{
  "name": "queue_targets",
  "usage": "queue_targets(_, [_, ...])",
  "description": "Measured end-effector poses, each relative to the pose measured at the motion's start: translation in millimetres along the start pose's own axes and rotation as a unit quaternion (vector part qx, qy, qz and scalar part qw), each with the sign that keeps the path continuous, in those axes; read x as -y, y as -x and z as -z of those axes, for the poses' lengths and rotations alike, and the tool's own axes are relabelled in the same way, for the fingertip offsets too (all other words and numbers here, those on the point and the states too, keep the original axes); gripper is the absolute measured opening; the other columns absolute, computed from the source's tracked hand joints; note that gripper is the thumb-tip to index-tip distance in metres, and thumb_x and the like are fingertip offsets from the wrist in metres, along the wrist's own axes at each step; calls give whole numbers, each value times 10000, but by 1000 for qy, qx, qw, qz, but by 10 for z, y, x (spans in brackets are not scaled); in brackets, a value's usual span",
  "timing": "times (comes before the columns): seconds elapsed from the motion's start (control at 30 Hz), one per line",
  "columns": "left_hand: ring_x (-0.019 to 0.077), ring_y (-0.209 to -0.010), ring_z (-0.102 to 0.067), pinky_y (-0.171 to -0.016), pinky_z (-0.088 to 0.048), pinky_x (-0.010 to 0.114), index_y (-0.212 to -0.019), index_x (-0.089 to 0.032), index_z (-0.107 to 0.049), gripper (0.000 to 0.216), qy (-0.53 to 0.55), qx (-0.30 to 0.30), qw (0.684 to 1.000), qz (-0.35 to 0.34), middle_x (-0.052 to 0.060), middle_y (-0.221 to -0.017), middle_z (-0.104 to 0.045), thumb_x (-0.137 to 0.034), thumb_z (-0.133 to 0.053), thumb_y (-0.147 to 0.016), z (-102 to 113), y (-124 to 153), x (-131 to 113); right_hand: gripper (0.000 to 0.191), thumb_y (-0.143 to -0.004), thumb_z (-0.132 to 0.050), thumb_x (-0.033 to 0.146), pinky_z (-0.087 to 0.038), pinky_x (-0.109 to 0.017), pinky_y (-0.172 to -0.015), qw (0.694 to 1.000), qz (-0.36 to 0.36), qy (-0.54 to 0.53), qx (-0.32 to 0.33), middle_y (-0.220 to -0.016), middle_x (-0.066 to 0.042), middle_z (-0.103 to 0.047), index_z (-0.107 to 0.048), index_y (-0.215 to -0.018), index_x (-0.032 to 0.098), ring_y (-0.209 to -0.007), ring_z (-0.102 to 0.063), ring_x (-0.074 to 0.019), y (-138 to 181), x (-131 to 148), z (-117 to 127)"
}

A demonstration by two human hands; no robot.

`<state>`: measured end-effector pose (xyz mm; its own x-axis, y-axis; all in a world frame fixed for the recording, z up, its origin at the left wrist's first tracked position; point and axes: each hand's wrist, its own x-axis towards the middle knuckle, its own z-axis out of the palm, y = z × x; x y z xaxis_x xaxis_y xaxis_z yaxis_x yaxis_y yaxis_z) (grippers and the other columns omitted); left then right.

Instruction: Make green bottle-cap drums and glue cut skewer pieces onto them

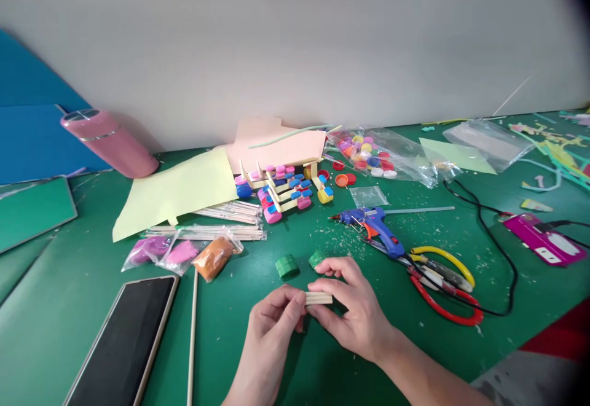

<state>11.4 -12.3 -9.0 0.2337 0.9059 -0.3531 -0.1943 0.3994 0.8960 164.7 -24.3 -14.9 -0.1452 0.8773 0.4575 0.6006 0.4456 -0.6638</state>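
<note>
My left hand (274, 320) and my right hand (353, 308) meet low in the middle of the green table (69, 283). Both pinch a short bundle of pale wooden sticks (319, 298), one hand at each end. Two green bottle caps (287, 266) lie just beyond the fingers. A blue glue gun (375, 225) lies to the right of them. Farther back stands a model of sticks and coloured caps (286, 188).
A phone (122, 344) and a long stick (192, 332) lie at the left front. Clay bags (184, 252), packed sticks (207, 232), yellow paper (177, 191) and a pink bottle (110, 143) are behind. Pliers (442, 289), a black cable (488, 234) and a bag of caps (373, 154) are right.
</note>
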Motion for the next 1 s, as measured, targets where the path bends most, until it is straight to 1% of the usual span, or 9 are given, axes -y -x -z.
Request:
queue_targets(0.27, [97, -547, -405, -532, -326, 206, -629, -152, -640, 210, -16, 16, 1000, 2, -21, -563, -496, -311, -624, -764, 9, -23, 8, 164, -775, -623, 207, -469, -337, -763, 1000, -1, -19, -8, -1017, -74, -519, -654, -936, 201, -915, -526, -207, -4, -18, 7])
queue_targets(0.47, [101, -546, -407, -531, -328, 213, -612, -152, -627, 224, -20, 14, 1000, 2, -19, -564, -499, -323, -629, -756, 1, -13, -12, 154, -784, -614, 227, -485, -341, -749, 1000, -3, -18, -12, -1016, -68, -523, -647, -934, 221, -912, -531, -206, -2, -29, -2])
queue_targets(0.67, [100, -530, -409, -525, -329, 221, -607, -141, -625, 246, -9, -1, 1000, 16, -14, -555, -511, -348, -642, -739, -9, -6, -21, 186, -787, -611, 217, -491, -334, -748, 999, -16, -42, -11, -1022, -71, -521, -639, -971, 223, -918, -533, -209, 17, -35, -8])
queue_targets(0.77, [103, -538, -418, -534, -339, 227, -650, -136, -641, 254, 11, -16, 1000, 20, -9, -575, -518, -363, -616, -761, 0, -19, -21, 176, -785, -615, 215, -491, -323, -742, 998, -27, -55, -17, -1013, -71, -517, -642, -958, 216, -916, -537, -207, 21, -40, -2])
queue_targets(0.87, [106, -557, -425, -531, -340, 221, -741, -140, -671, 238, 12, -57, 998, -14, -4, -607, -543, -369, -609, -765, 37, -27, -16, 160, -792, -606, 227, -495, -323, -739, 997, -39, -66, -22, -998, -72, -517, -635, -948, 212, -898, -546, -204, 14, -45, 9])
queue_targets(0.93, [109, -574, -434, -533, -342, 216, -746, -157, -669, 201, -9, -97, 993, -61, -8, -625, -554, -352, -620, -758, 73, -31, -18, 133, -795, -600, 234, -500, -326, -740, 996, -52, -71, -24, -981, -71, -523, -637, -921, 210, -877, -558, -201, 2, -49, 20])
queue_targets(1.0, [114, -593, -442, -534, -345, 214, -742, -176, -656, 150, -57, -134, 983, -115, -14, -646, -555, -323, -626, -755, 110, -38, -33, 113, -792, -597, 227, -501, -326, -746, 995, -63, -74, -33, -959, -69, -533, -637, -896, 206, -870, -568, -202, -14, -58, 36])
